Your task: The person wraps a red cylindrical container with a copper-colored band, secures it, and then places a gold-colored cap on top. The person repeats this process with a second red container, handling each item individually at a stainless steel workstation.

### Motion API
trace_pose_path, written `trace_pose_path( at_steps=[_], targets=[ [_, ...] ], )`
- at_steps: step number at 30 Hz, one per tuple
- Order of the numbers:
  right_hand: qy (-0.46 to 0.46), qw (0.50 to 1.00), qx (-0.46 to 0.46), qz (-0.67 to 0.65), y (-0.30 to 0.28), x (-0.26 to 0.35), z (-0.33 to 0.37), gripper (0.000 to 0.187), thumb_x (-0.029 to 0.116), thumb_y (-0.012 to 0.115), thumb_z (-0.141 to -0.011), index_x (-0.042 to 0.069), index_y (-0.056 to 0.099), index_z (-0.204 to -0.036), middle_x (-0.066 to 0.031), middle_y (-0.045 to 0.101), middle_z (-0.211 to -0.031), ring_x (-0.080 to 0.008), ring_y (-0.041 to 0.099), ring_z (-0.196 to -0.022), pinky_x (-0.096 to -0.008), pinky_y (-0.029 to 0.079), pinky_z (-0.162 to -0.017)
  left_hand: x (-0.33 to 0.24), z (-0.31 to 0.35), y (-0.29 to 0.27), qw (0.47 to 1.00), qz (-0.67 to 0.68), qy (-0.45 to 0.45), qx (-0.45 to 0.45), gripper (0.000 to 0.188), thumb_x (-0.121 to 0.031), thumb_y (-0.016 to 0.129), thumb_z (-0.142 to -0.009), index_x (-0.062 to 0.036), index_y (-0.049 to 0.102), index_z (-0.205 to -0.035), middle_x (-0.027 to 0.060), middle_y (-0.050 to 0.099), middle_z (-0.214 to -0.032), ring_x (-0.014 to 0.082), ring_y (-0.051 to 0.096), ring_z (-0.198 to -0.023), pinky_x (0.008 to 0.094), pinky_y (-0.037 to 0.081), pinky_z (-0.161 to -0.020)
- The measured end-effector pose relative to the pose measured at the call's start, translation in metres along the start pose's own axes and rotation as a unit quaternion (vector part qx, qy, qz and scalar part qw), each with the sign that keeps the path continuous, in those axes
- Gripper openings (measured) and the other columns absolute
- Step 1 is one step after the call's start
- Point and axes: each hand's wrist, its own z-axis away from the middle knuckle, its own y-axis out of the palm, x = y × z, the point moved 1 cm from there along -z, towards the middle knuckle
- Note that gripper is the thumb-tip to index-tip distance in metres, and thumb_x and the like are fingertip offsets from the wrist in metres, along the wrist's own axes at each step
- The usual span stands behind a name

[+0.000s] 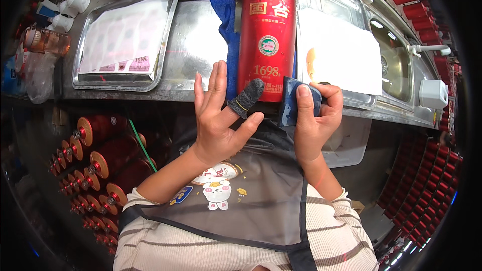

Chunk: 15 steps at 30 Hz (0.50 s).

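- Lying lengthwise on the steel counter point(196, 45), the red bottle point(266, 35) runs its long axis away from the person, neck at the far end and base nearest the two hands.
- The bottle sits just beyond and between the hands, its base close to the left fingertip and to the scraper.
- The left hand point(218, 115) is raised with palm turned inward and fingers spread; one finger wears a dark grey finger cot point(247, 98) whose tip touches the bottle's lower edge.
- The right hand point(314, 115) is closed around a dark blue flat scraper point(290, 103), thumb on top, holding it upright beside the bottle's base on its right.
- Beyond the left hand lies a metal tray point(85, 78) holding white label sheets point(125, 35); beyond the right hand a white paper sheet point(341, 52) covers another tray.
- A blue cloth point(228, 25) is mostly hidden under the bottle.
- The bottle's neck is cut off at the top edge.
- Both forearms enter from below, over a grey apron point(261, 200).
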Motion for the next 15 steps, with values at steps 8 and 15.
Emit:
trace_pose_path(
  at_steps=[8, 15],
  targets=[
    [-0.051, 0.995, 0.001, 0.089, -0.023, 0.001, -0.015, 0.019, 0.008, 0.074, -0.090, 0.001, 0.057, -0.095, -0.0016, 0.057, -0.092, -0.0075, 0.055, -0.081, -0.0217, 0.046, -0.073, 0.019, 0.000, -0.008, 0.999, 0.044, -0.024, -0.017, 0.043, -0.039, 0.070, -0.089, -0.0041, 0.073, -0.113, 0.0365, 0.029, -0.155, 0.0503, 0.030, -0.144, 0.0657, 0.006, -0.115],
    [-0.208, 0.962, 0.049, 0.171, 0.038, 0.032, -0.082, 0.018, 0.010, 0.075, -0.087, 0.001, 0.062, -0.095, -0.0084, 0.063, -0.083, -0.0163, 0.061, -0.077, -0.0297, 0.049, -0.073, 0.015, -0.071, -0.004, 0.998, 0.053, 0.032, -0.015, 0.046, -0.044, 0.052, -0.101, -0.0043, 0.072, -0.110, 0.0351, 0.024, -0.158, 0.0522, 0.024, -0.146, 0.0681, 0.003, -0.114]
  ],
)
